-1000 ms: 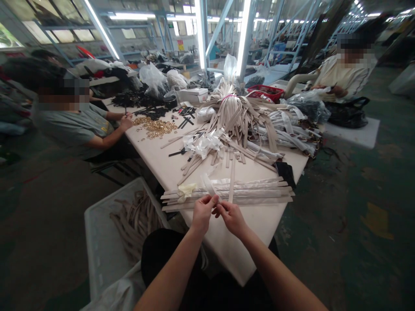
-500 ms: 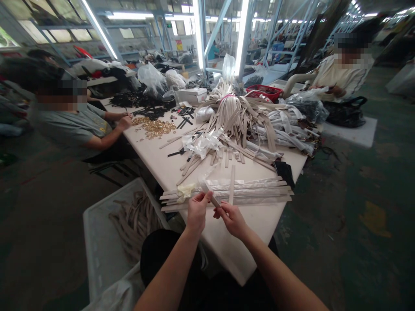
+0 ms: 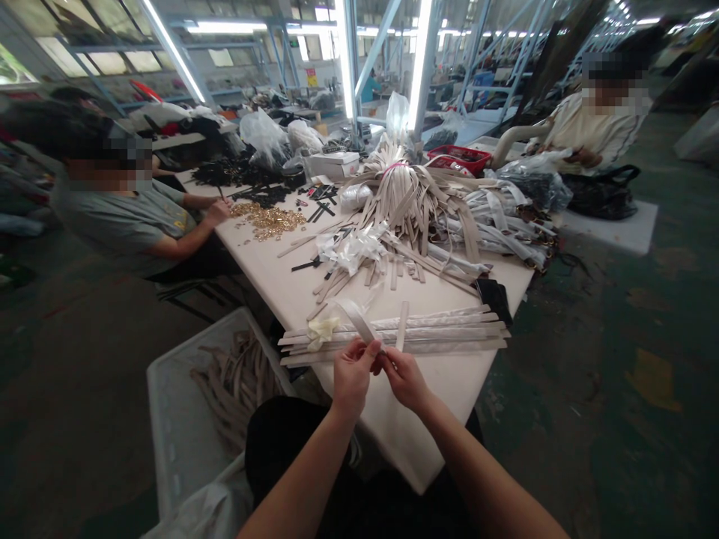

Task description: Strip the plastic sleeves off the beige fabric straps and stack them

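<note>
While both forearms reach in over the near end of the desk (image 3: 416,419), the left hand (image 3: 353,378) is closed in a pinch on a glossy pale strap (image 3: 355,318), which rises from the grip and arcs up and to the left. The right hand (image 3: 405,380) lies just beside it, curled, with its fingertips (image 3: 386,361) at the strap's lower end; whether they grip the strap or merely touch it is hard to tell at this size.

Directly beyond the hands, a row of long pale strips (image 3: 438,333) lies across the desk. A pale yellow bow of material (image 3: 323,333) sits at their left part, and a single beige strip (image 3: 401,326) lies crosswise over them. Farther along the desk stands a large sheaf of beige straps (image 3: 398,191), bound with a pink band. A heap of gold buckles (image 3: 264,222) lies toward the left edge, just beside the hand (image 3: 218,212) of a seated co-worker (image 3: 129,217). A second co-worker (image 3: 589,135) sits past the far right corner. To the person's left, a white plastic crate (image 3: 168,419) holds a loose mass of beige straps (image 3: 236,389).
</note>
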